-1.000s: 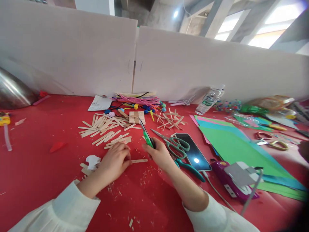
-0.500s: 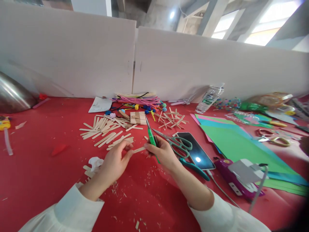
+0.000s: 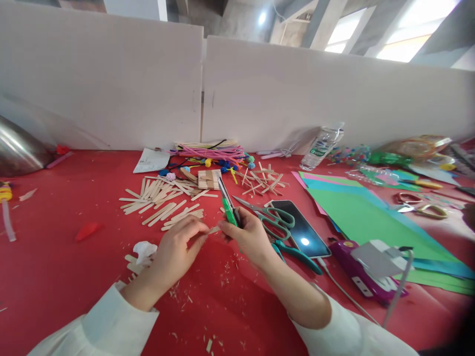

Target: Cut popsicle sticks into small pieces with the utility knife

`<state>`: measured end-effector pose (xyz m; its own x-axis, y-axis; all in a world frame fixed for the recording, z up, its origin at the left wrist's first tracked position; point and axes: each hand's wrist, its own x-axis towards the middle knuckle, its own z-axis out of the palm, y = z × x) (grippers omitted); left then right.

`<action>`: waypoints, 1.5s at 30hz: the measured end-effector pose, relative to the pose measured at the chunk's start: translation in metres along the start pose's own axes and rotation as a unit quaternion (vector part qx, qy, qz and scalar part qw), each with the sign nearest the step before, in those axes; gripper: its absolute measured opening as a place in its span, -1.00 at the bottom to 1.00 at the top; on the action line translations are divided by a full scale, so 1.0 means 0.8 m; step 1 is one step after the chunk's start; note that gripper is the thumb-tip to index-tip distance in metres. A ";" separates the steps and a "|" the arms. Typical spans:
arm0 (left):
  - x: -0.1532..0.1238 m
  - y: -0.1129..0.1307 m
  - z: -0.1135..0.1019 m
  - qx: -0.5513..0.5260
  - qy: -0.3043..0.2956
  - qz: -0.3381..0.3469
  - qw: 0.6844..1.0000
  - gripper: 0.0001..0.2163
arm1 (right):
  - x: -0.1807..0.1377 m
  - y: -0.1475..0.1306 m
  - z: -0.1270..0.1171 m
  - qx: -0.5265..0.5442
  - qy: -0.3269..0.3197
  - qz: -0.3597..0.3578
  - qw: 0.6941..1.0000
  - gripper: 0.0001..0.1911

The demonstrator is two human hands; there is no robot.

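My left hand (image 3: 181,245) pinches one end of a short wooden craft stick (image 3: 214,230). The stick's other end meets the fingertips of my right hand (image 3: 248,236), whose fingers are wrapped round a green utility knife (image 3: 229,210). The knife's blade points up and away from me. Both hands hang just above the red table. Beyond my left hand lies a spread of loose craft sticks (image 3: 158,195). Thin split sticks (image 3: 262,179) are heaped farther right, and small wood shavings (image 3: 226,282) dot the table below my hands.
Grey-green scissors (image 3: 276,223) rest against a phone (image 3: 293,222), with teal-handled scissors (image 3: 302,258) just in front. A purple device (image 3: 365,272), coloured paper (image 3: 356,212) and a water bottle (image 3: 321,148) stand right. A crumpled tissue (image 3: 144,252) lies beside my left wrist. White panels (image 3: 111,84) border the back.
My left hand has slid nearer to the right fingers, and less of the stick shows between them. The knife has tilted a little to the left. The view has shifted slightly.
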<state>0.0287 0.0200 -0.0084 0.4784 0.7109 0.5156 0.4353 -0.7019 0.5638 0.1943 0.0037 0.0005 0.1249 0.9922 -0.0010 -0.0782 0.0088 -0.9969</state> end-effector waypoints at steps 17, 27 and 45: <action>0.000 0.000 -0.003 0.054 -0.007 -0.072 0.996 -0.93 | -0.002 0.005 0.000 0.014 -0.028 0.013 0.999 -0.81; 0.000 0.003 0.003 -0.100 0.016 -0.145 0.984 -0.90 | -0.002 -0.001 -0.001 0.066 -0.019 0.050 0.996 -0.74; -0.003 -0.005 0.006 -0.107 -0.083 -0.163 0.977 -0.94 | -0.011 -0.010 -0.006 -0.211 -0.037 -0.053 0.975 -0.82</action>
<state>0.0296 0.0207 -0.0151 0.4665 0.8651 0.1841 0.4235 -0.4013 0.8122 0.1984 -0.0058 0.0083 0.0378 0.9949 0.0938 0.3466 0.0750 -0.9350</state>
